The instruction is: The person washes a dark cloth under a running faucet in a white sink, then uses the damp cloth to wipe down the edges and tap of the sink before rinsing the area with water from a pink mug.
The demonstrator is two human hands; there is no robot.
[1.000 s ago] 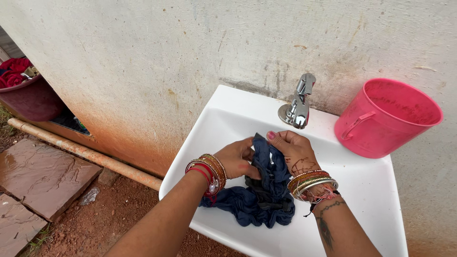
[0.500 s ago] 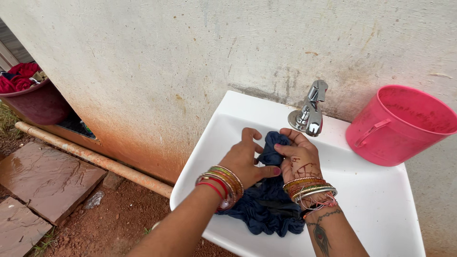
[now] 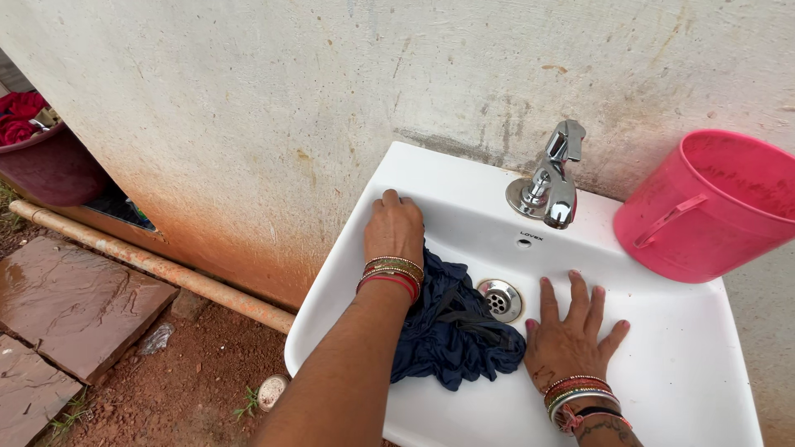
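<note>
A: What's in the white sink (image 3: 662,364), biggest thing first?

B: A dark blue cloth (image 3: 451,335), bunched at the basin's left side, just beside the drain (image 3: 499,300).

A: And the hands?

B: The right hand (image 3: 571,335) lies flat on the basin floor, fingers spread, its edge touching the cloth. The left hand (image 3: 394,228) rests at the cloth's top, fingers together and curled down.

A: Any advice?

B: I'd say gather all the folds before scrubbing, keeping them off the drain.

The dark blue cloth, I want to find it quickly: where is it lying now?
In the head view the dark blue cloth lies in the white sink, left of the drain, between the left hand and the right hand.
</note>
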